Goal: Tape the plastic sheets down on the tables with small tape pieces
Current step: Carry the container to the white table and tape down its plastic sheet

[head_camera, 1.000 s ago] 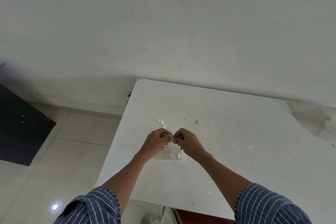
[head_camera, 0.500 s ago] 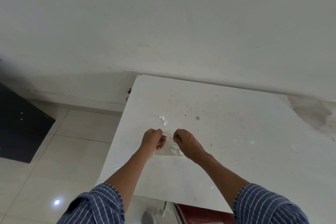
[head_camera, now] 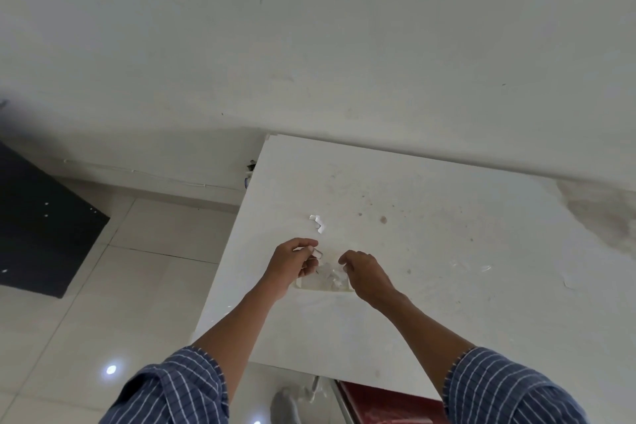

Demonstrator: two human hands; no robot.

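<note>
A white counter is seen set against a pale wall. Near the counter's left edge, a small clear plastic sheet lies flat on the surface, partly hidden by both hands. The left hand is held just above the sheet's left end, its fingers curled and pinched on a small tape piece. The right hand is held over the sheet's right end, fingers bent loosely inward; whether anything is gripped there cannot be told. Beyond the sheet, toward the wall, several white tape scraps are stuck to the counter. Striped blue sleeves are rolled above the forearms.
</note>
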